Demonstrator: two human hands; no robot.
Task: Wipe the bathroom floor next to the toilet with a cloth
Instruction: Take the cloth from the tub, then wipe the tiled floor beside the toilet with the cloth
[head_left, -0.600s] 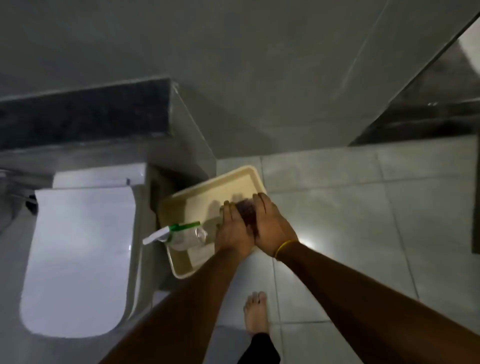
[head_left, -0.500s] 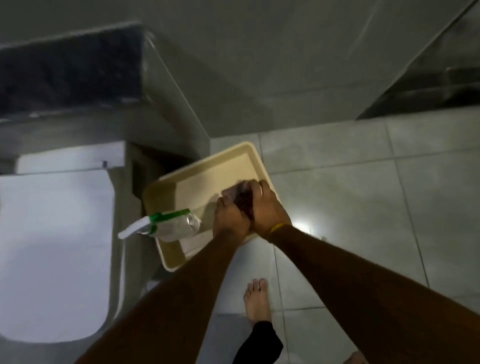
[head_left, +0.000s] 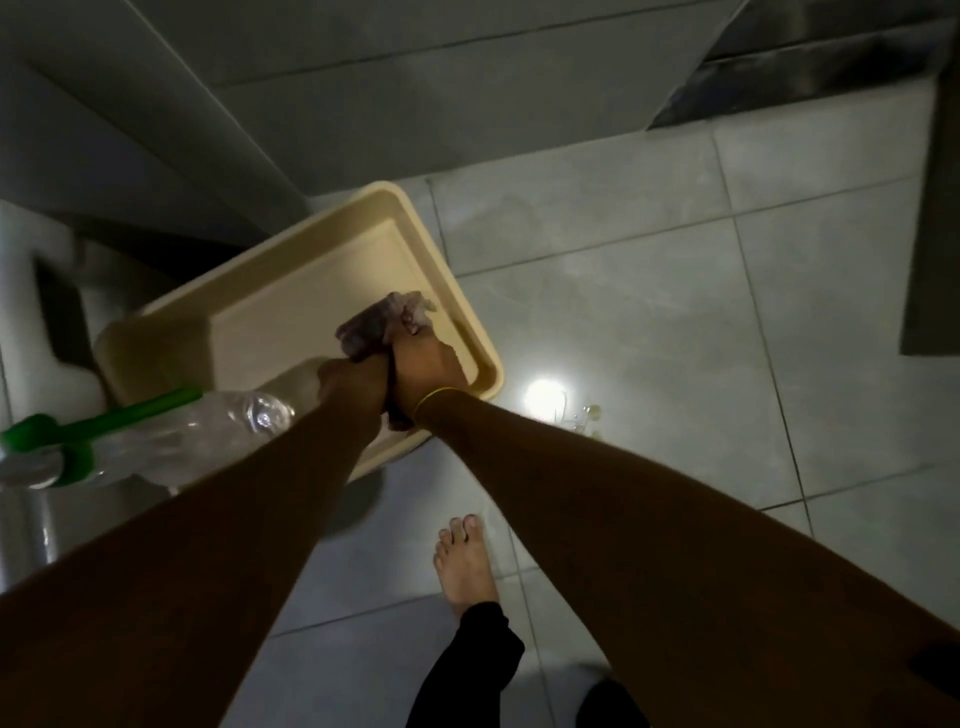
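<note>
we see both hands, left and right, fingers clenched on one cloth over one tray | one bottle on tray's left edge | bare floor open rightward | toilet left

I see a crumpled cloth, soft and matt with a rough, wrinkled face, lying over the beige tray. That tray looks like smooth plastic with a dull satin sheen. At the tray's near-left edge is a clear bottle, glossy see-through plastic with a green plastic spray head. Right of the tray, the floor is grey tile, polished enough to mirror a lamp. Left of the tray, the toilet looks glazed white.
</note>
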